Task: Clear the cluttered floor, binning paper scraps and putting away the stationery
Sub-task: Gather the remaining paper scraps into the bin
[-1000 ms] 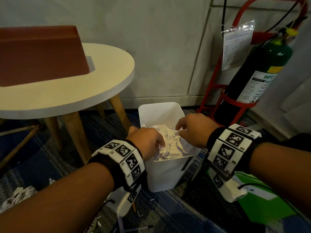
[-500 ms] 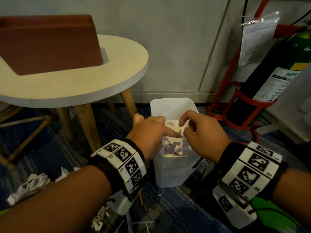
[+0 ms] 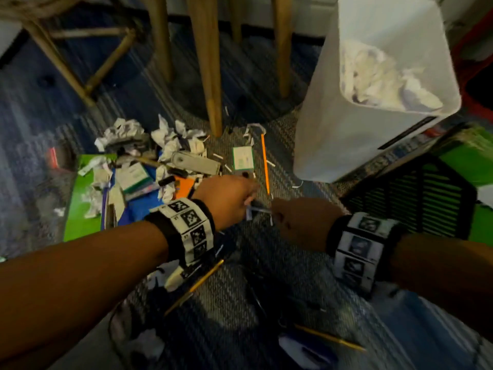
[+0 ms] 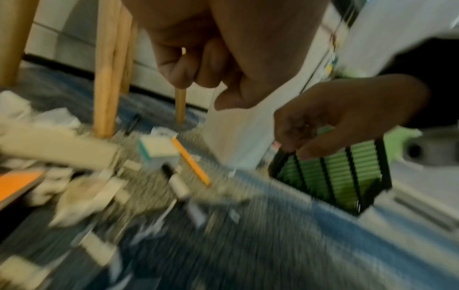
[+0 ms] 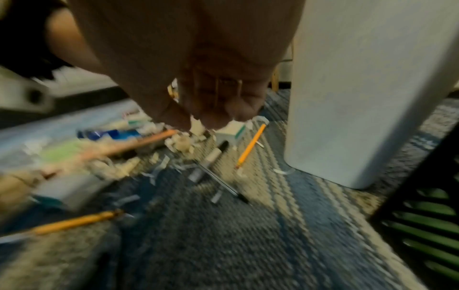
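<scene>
head view: both hands hang low over the carpet (image 3: 266,303), fingers loosely curled, holding nothing i can make out. the left hand (image 3: 226,198) is above a pen (image 5: 223,182), the right hand (image 3: 301,222) just beside it. crumpled paper (image 3: 170,140) and stationery lie left; the white bin (image 3: 346,145) holds paper (image 3: 381,78).

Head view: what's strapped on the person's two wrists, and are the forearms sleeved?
Both forearms are bare, no sleeves. The left hand and the right hand each have a black wrist band wrapped by a white strip of square black-and-white tag markers. A white camera unit hangs under the left wrist. The right band's markers look motion-blurred.
</scene>
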`<action>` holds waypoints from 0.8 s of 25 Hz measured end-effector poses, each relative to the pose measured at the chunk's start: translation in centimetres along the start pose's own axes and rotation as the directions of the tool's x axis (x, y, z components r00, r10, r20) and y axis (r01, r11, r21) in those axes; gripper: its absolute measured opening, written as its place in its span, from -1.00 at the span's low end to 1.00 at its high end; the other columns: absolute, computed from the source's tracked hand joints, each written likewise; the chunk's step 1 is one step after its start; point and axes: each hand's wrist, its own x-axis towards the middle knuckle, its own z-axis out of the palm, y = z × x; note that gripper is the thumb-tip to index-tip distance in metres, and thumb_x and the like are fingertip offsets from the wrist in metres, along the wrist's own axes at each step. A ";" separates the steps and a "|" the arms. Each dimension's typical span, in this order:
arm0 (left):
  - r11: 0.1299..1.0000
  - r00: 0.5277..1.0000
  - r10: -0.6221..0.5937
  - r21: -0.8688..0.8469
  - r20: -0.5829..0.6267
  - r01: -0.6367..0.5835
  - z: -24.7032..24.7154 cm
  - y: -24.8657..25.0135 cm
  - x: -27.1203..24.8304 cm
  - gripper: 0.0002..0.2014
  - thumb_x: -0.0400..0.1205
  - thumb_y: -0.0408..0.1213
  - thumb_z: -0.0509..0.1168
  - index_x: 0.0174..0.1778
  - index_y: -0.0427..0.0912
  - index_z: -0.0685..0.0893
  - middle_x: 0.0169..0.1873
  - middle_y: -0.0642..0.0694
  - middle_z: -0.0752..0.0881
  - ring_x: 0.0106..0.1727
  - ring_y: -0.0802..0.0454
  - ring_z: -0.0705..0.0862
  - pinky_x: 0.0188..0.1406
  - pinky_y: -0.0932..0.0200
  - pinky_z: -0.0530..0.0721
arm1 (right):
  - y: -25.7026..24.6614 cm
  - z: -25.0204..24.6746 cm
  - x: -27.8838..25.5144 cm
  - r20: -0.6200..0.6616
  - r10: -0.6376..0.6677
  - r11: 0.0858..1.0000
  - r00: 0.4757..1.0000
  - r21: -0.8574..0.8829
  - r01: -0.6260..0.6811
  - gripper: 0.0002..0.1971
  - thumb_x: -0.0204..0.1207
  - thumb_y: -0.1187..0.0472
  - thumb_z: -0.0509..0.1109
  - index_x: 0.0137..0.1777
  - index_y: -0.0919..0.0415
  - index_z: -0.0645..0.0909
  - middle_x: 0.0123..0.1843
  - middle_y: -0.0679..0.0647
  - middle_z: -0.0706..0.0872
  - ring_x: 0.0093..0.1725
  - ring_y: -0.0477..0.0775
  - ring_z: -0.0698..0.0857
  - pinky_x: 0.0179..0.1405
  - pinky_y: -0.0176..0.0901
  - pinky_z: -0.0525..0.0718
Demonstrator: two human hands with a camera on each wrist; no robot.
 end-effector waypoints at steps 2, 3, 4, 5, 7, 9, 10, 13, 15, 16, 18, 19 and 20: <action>0.997 0.992 -0.054 0.067 0.113 0.047 3.3 -1.2 -1.4 -0.81 0.58 -0.32 0.16 -0.30 0.03 0.37 -0.35 -0.03 0.51 -0.20 -0.22 0.58 -0.39 0.08 0.38 | 2.2 2.4 2.4 0.173 0.152 0.987 0.973 -0.086 -0.139 -0.75 0.62 0.04 0.25 0.22 0.11 0.51 -0.06 0.06 0.65 -0.09 0.22 0.65 -0.19 -0.06 0.62; 0.994 0.988 -0.084 0.073 0.126 0.076 4.8 -1.8 -2.0 -0.86 0.63 -0.28 0.13 -0.20 0.05 0.44 -0.30 -0.07 0.55 -0.18 -0.23 0.60 -0.37 0.06 0.45 | 3.4 3.5 3.4 0.165 0.202 0.978 0.965 -0.085 -0.190 -0.71 0.59 0.03 0.32 0.23 0.14 0.58 0.07 0.12 0.68 0.00 0.24 0.68 -0.08 -0.05 0.67; 0.991 0.985 -0.118 0.071 0.126 0.110 6.0 -2.3 -2.3 -0.90 0.65 -0.27 0.13 -0.11 0.05 0.47 -0.27 -0.10 0.56 -0.17 -0.23 0.60 -0.33 0.02 0.54 | 4.5 4.5 4.2 0.132 0.238 0.971 0.962 -0.062 -0.232 -0.71 0.57 0.03 0.36 0.20 0.16 0.64 0.13 0.17 0.70 0.02 0.24 0.68 -0.07 -0.07 0.67; 0.987 0.979 -0.155 0.074 0.136 0.146 7.1 -3.0 -2.5 -0.92 0.66 -0.29 0.13 -0.02 -0.01 0.49 -0.22 -0.14 0.58 -0.14 -0.23 0.60 -0.27 -0.03 0.60 | 5.4 5.5 5.1 0.117 0.264 0.964 0.957 -0.015 -0.264 -0.73 0.56 0.05 0.37 0.16 0.18 0.68 0.13 0.20 0.71 -0.01 0.24 0.68 -0.10 -0.09 0.67; 0.970 0.951 -0.244 0.071 0.188 0.235 9.2 -4.3 -2.4 -0.78 0.66 -0.32 0.19 0.22 -0.12 0.48 0.02 -0.23 0.58 0.06 -0.26 0.58 -0.12 -0.06 0.61 | 5.5 7.4 6.3 0.121 0.313 0.936 0.942 0.127 -0.327 -0.72 0.53 0.02 0.43 0.05 0.23 0.75 0.09 0.19 0.75 -0.03 0.22 0.70 -0.06 -0.06 0.71; 0.957 0.934 -0.289 0.068 0.211 0.281 11.0 -5.1 -2.2 -0.53 0.61 -0.29 0.34 0.42 -0.18 0.37 0.24 -0.27 0.47 0.24 -0.32 0.49 0.04 -0.14 0.58 | 4.5 9.1 7.2 0.085 0.374 0.885 0.923 0.264 -0.383 -0.64 0.43 -0.09 0.51 -0.03 0.23 0.75 0.01 0.15 0.76 -0.03 0.20 0.71 -0.02 -0.04 0.73; 0.957 0.933 -0.289 0.065 0.215 0.281 11.7 -5.3 -2.0 -0.39 0.55 -0.25 0.43 0.48 -0.20 0.32 0.31 -0.29 0.41 0.30 -0.35 0.45 0.14 -0.20 0.58 | 3.9 9.8 7.5 0.037 0.398 0.871 0.917 0.299 -0.390 -0.61 0.40 -0.14 0.53 -0.06 0.21 0.73 -0.05 0.13 0.74 -0.06 0.18 0.71 -0.06 -0.07 0.72; 0.953 0.916 -0.303 0.055 0.262 0.299 13.6 -6.2 -2.1 -0.08 0.41 -0.17 0.57 0.61 -0.18 0.18 0.45 -0.32 0.29 0.41 -0.43 0.35 0.26 -0.34 0.55 | 2.4 11.1 8.2 -0.062 0.397 0.905 0.916 0.190 -0.380 -0.61 0.44 -0.18 0.47 -0.03 0.17 0.70 -0.08 0.13 0.72 -0.04 0.20 0.72 -0.11 -0.08 0.69; 0.959 0.921 -0.284 0.066 0.267 0.277 14.4 -6.9 -2.4 -0.10 0.45 -0.23 0.54 0.63 -0.12 0.17 0.48 -0.32 0.26 0.44 -0.42 0.31 0.28 -0.31 0.54 | 2.3 11.3 8.4 -0.056 0.371 0.922 0.927 0.141 -0.361 -0.62 0.53 -0.11 0.40 0.18 0.15 0.67 0.13 0.16 0.68 0.13 0.25 0.67 0.07 0.01 0.68; 0.963 0.929 -0.270 0.065 0.254 0.262 14.6 -7.2 -2.6 -0.18 0.49 -0.29 0.49 0.62 -0.10 0.21 0.48 -0.30 0.26 0.45 -0.39 0.30 0.29 -0.27 0.55 | 2.4 11.2 8.5 -0.049 0.363 0.923 0.931 0.156 -0.352 -0.65 0.57 -0.05 0.38 0.24 0.14 0.67 0.18 0.17 0.67 0.15 0.26 0.66 0.11 0.04 0.67; 0.968 0.938 -0.250 0.048 0.240 0.246 14.9 -7.5 -2.9 -0.36 0.58 -0.35 0.38 0.58 -0.07 0.32 0.45 -0.25 0.32 0.41 -0.33 0.36 0.26 -0.18 0.58 | 2.6 11.1 8.3 -0.053 0.350 0.926 0.935 0.168 -0.337 -0.77 0.63 0.09 0.32 0.18 0.10 0.72 0.15 0.14 0.71 0.05 0.24 0.70 0.01 0.01 0.71; 0.973 0.941 -0.230 0.039 0.248 0.228 15.0 -7.5 -2.9 -0.45 0.62 -0.36 0.32 0.55 -0.08 0.38 0.42 -0.23 0.38 0.36 -0.30 0.42 0.23 -0.14 0.59 | 2.6 11.0 8.4 -0.051 0.344 0.932 0.938 0.145 -0.333 -0.79 0.63 0.15 0.29 0.11 0.08 0.75 0.11 0.12 0.73 -0.01 0.22 0.71 -0.06 -0.03 0.71; 0.979 0.944 -0.203 0.030 0.261 0.202 15.0 -7.4 -2.9 -0.53 0.64 -0.36 0.27 0.50 -0.11 0.43 0.37 -0.21 0.45 0.32 -0.27 0.49 0.21 -0.12 0.60 | 2.5 10.9 8.5 -0.051 0.339 0.936 0.939 0.116 -0.332 -0.79 0.62 0.21 0.27 0.05 0.08 0.76 0.08 0.12 0.73 -0.05 0.21 0.70 -0.11 -0.06 0.69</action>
